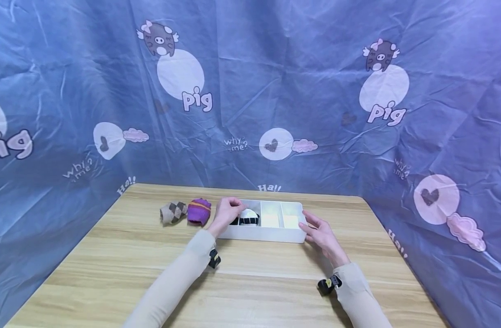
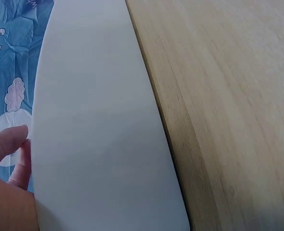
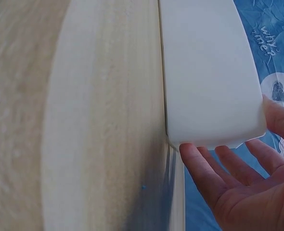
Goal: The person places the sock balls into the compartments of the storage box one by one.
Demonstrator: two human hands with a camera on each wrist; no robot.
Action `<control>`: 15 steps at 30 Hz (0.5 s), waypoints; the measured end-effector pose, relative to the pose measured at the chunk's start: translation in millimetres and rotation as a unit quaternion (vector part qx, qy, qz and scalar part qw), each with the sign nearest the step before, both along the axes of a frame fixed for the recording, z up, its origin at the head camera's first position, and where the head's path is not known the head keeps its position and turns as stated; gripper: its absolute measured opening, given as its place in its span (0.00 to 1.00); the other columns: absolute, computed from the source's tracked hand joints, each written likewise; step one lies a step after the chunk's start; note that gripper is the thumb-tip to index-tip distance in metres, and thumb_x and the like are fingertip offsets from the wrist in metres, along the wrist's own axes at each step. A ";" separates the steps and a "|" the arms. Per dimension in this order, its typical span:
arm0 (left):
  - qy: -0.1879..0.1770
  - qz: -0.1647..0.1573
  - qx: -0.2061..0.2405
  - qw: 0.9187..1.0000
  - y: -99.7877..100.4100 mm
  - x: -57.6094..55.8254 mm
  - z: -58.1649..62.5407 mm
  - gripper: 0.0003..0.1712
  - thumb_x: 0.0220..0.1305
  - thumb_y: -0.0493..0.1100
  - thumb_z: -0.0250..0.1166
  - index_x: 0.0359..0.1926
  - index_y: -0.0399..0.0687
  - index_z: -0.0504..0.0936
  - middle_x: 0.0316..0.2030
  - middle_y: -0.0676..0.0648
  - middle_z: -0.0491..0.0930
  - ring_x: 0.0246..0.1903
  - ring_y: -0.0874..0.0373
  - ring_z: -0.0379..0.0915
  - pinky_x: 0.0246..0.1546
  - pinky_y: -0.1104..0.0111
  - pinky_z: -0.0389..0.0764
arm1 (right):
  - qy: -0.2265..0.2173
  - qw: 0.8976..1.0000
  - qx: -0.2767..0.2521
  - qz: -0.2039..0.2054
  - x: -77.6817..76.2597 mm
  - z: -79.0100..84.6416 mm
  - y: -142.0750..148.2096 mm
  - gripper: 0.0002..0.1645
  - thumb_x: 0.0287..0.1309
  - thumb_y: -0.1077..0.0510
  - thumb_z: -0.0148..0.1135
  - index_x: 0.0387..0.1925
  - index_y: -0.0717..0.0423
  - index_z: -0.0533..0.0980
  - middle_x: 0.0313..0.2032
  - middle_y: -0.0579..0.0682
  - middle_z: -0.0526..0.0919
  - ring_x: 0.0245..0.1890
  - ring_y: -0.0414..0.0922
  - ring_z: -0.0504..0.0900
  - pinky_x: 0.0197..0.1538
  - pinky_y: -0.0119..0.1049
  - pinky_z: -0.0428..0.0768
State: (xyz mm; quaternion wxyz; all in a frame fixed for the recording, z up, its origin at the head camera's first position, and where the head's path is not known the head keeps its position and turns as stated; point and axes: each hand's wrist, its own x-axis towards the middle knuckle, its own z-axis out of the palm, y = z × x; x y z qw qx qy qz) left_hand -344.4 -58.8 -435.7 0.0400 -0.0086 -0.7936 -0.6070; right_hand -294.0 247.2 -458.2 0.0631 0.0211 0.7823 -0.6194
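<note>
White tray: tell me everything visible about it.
The white tray is a long, open-topped box with rounded corners, plastic by its look, split crosswise by thin dividers. It sits upright on the wooden table. One compartment left of its middle holds a black-and-white bundle. The right hand touches its right end; the left hand is over its left end, contact unclear.

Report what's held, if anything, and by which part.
Left hand: at the top of the black-and-white bundle; hold cannot be told. Right hand: fingers touch the white box at its right end.
</note>
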 end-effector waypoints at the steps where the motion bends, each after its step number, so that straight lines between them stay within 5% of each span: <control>1: -0.001 -0.005 0.008 1.000 -1.2 0.2 0.1 0.07 0.56 0.40 0.72 0.27 0.42 0.84 0.27 0.52 0.80 0.24 0.63 0.73 0.29 0.70 0.79 | -0.001 1.000 0.000 0.000 0.1 -0.1 -0.1 0.39 0.68 0.55 0.58 0.75 0.54 0.55 0.73 0.63 0.56 0.62 0.52 0.72 0.58 0.42 0.79; 7: 0.007 -0.037 0.060 0.997 -15.3 1.6 1.9 0.06 0.59 0.35 0.69 0.35 0.34 0.84 0.33 0.47 0.82 0.31 0.56 0.77 0.33 0.66 0.83 | -0.003 1.000 -0.002 -0.001 -0.7 -0.1 -0.8 0.39 0.68 0.55 0.58 0.75 0.53 0.55 0.74 0.63 0.55 0.64 0.54 0.71 0.59 0.43 0.79; 15: 0.020 -0.041 0.092 0.995 -54.1 4.6 1.7 0.11 0.61 0.37 0.68 0.41 0.32 0.83 0.36 0.39 0.85 0.30 0.60 0.79 0.32 0.68 0.83 | -0.001 1.000 -0.009 -0.001 -2.5 -0.9 -1.6 0.39 0.68 0.56 0.58 0.75 0.54 0.54 0.73 0.64 0.55 0.64 0.56 0.71 0.58 0.42 0.80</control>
